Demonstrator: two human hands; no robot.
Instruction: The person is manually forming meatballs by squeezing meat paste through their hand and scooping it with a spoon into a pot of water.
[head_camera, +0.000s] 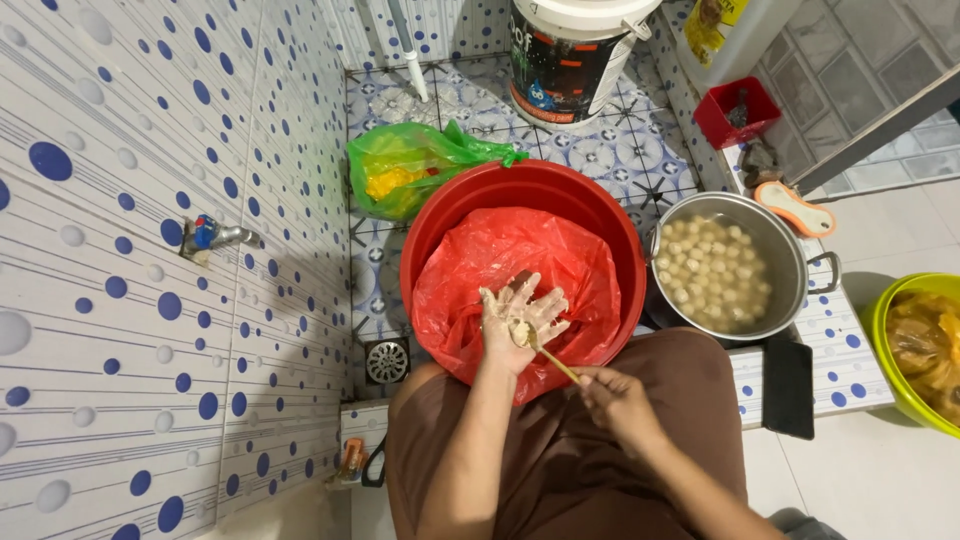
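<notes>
Nearest, over a brown-clothed lap (560, 460), the right hand (618, 400) pinches a slim wooden-handled spoon (545, 352), its bowl scooping pale paste off the left hand (520, 318), which is spread open and smeared, above the round red plastic basin lined with a red bag (525, 275). The steel pot of water (728, 268) beside it already holds many pale balls, so the work looks well underway; how much paste remains I cannot tell.

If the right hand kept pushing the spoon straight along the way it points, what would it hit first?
The right hand points its spoon up-left, and the spoon's tip already sits at the paste-covered left hand. So the left palm comes first; beyond it lies the red bag in the red basin.
</notes>
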